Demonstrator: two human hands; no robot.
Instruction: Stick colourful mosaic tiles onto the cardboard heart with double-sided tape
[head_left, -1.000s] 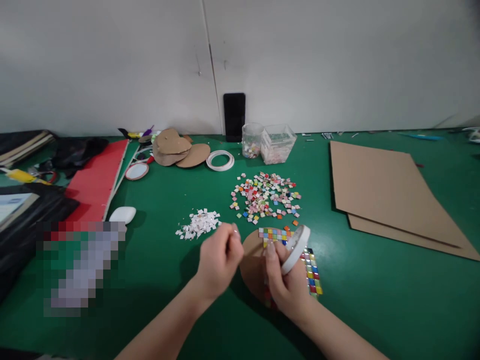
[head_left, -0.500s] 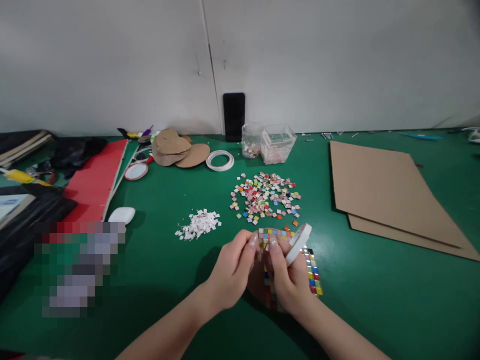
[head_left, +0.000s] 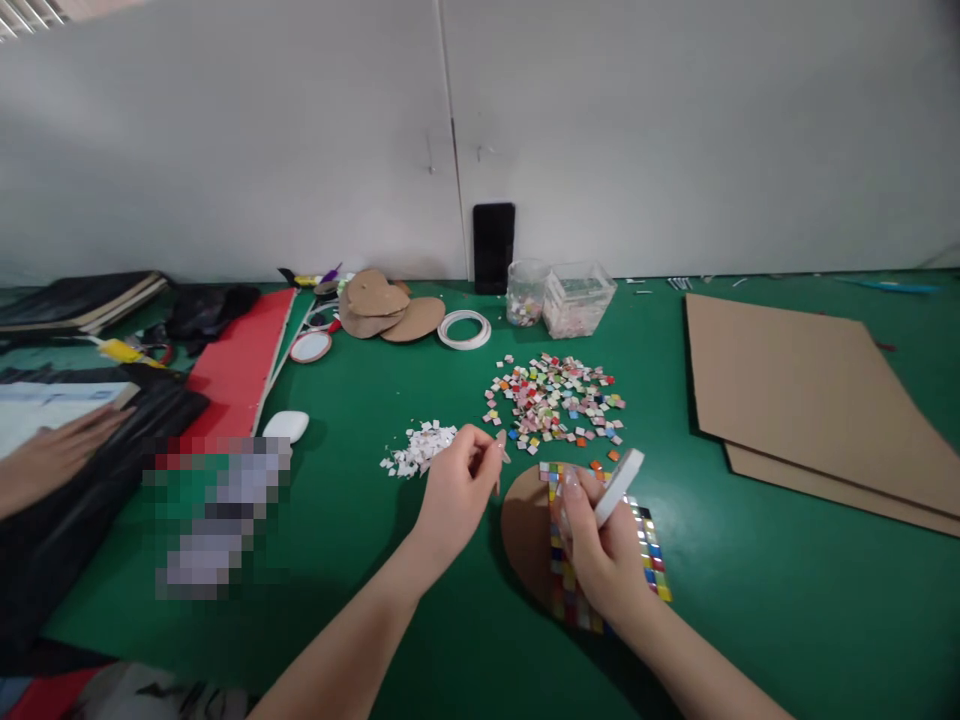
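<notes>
My right hand (head_left: 606,555) grips a white roll of tape (head_left: 620,485), held on edge over a round cardboard disc (head_left: 525,530) partly covered with rows of coloured mosaic tiles (head_left: 649,545). My left hand (head_left: 456,492) hovers just left of the disc, thumb and fingertips pinched together; whether a small piece is between them I cannot tell. A heap of white paper scraps (head_left: 418,448) lies just beyond my left hand. Loose coloured tiles (head_left: 555,398) are scattered behind the disc.
On the green table (head_left: 750,600), large cardboard sheets (head_left: 802,400) lie at right. At the back stand two clear containers (head_left: 577,298), a black phone (head_left: 493,246), a tape ring (head_left: 463,328) and cardboard cut-outs (head_left: 379,305). Another person's hand (head_left: 52,455) rests at far left.
My left hand met the right hand at the tape roll, then pulled back to the left, pinched. The view shifted; another person's hand now shows at left.
</notes>
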